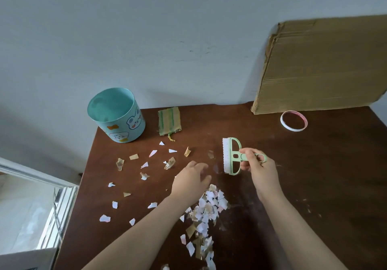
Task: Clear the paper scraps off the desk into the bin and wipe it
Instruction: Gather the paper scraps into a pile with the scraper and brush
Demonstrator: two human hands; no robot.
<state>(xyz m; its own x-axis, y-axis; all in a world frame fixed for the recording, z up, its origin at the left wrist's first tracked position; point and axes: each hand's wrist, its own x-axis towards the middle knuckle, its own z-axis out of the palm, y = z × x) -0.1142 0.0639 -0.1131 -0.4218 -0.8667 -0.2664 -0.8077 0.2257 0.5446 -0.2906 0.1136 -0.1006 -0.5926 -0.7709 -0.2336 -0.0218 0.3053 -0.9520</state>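
Green brush (231, 156) raised, scraps only half gathered.
Right hand (258, 165) grips the brush handle with curled fingers, bristles facing left. Left hand (191, 177) hovers palm down, fingers loose, holding nothing. Most scraps (209, 207) lie heaped near the front of the desk (314, 175), and others are scattered toward the bin (117, 114) at the far left corner. A hard sweep could flick light paper over the left edge, or the left forearm could smear the heap.
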